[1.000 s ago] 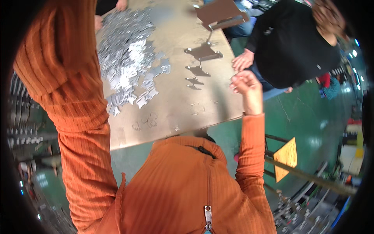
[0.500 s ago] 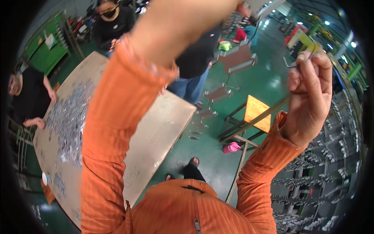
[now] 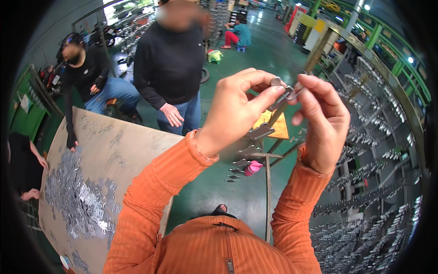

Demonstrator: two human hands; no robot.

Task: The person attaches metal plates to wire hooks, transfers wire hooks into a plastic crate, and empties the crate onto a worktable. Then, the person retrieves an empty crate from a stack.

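The left hand (image 3: 235, 107) pinches the top of a dangling chain of metal plates (image 3: 261, 133) between thumb and fingertips, while the right hand (image 3: 324, 118), its thumb and forefinger closed, grips a small bent wire hook (image 3: 293, 95) at that plate's edge, partly hidden by the fingers; taking the hands as the middle of the dial, the lower plates drop toward seven o'clock in a spaced row; toward six and seven o'clock stands a pink bottle (image 3: 252, 168) with a handle, its contents out of sight; between seven and eight o'clock a round white tub (image 3: 64, 261) sits by the table's edge, too small to read inside; the two hands meet at about one o'clock of the view, the left one showing its back, the right one turned with its palm toward nine; the left forearm slants up toward one o'clock and the right rises almost toward twelve, both in orange sleeves (image 3: 292, 205); behind the chain, at six o'clock, is a yellow wooden stool (image 3: 280, 125); at eight o'clock the table (image 3: 141, 137) bears a broad heap of flat silvery pieces (image 3: 82, 196); a person in black (image 3: 171, 68) stands at nine; racks (image 3: 374, 196) hung with metal parts fill four to five o'clock.
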